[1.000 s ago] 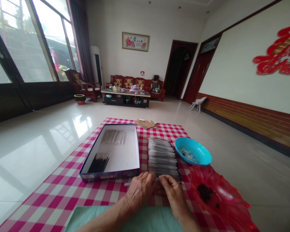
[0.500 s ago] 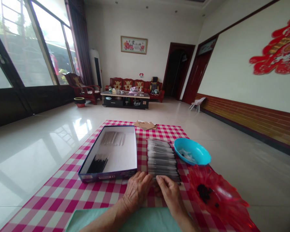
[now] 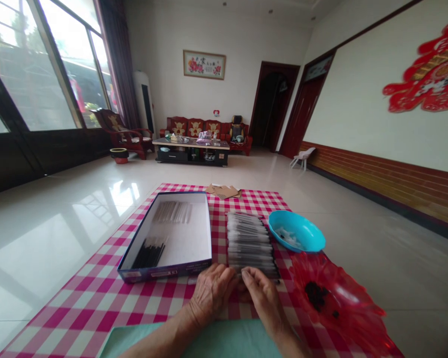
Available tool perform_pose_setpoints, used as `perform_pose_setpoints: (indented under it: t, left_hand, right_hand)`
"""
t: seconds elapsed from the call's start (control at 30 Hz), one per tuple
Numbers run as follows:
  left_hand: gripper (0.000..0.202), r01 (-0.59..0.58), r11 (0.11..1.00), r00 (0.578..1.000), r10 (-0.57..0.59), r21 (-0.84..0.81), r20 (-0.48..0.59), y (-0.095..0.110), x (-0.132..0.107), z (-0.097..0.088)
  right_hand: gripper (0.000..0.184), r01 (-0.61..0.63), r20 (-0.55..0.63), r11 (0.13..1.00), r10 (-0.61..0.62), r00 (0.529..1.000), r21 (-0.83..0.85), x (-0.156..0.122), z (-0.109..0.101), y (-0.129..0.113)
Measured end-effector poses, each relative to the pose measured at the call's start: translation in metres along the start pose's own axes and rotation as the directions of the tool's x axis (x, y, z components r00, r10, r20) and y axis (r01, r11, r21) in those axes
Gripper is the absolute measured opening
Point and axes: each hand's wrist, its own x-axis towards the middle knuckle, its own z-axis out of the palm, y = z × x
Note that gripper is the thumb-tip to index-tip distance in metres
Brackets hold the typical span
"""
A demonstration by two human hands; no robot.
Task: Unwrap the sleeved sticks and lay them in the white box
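My left hand (image 3: 213, 287) is closed near the close end of a row of pens (image 3: 249, 243), its fingertips bent down. Beside it my right hand (image 3: 260, 293) pinches thumb against fingers. Whatever lies between the fingertips is too small or hidden to make out. The pens have translucent barrels with dark ends and lie side by side. Left of them, a shallow box (image 3: 188, 243) holds clear tubes (image 3: 172, 212) and a bunch of thin black sticks (image 3: 149, 252). A blue bowl (image 3: 309, 233) contains small whitish pieces (image 3: 289, 237); a red petal-edged bowl (image 3: 353, 303) contains small black pieces (image 3: 315, 294).
A pink-and-white checked cloth (image 3: 85, 298) covers the table. Pale green fabric (image 3: 205, 340) lies at the near edge, and torn cardboard (image 3: 224, 191) at the far edge. Beyond stand a low coffee table (image 3: 192, 152), a wooden sofa (image 3: 186, 124) and a small chair (image 3: 302, 157).
The view has shifted slightly, moving the room a little left and up. Both hands stay close together in nearly the same place and pose.
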Motion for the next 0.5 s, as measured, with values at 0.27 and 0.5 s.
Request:
perform_pose_setpoints:
  t: [0.27,0.5]
  left_hand:
    - [0.023,-0.014,1.000,1.000,0.014,0.005,0.000,0.000,0.003,-0.004]
    - [0.024,-0.014,1.000,1.000,0.014,-0.017,-0.010,0.001,0.001,-0.004]
  right_hand:
    - [0.033,0.054,-0.028,0.998,-0.055,0.998,-0.033,-0.001,0.000,0.007]
    - [0.037,-0.006,-0.026,1.000,0.006,1.000,0.025,-0.003,0.003,-0.006]
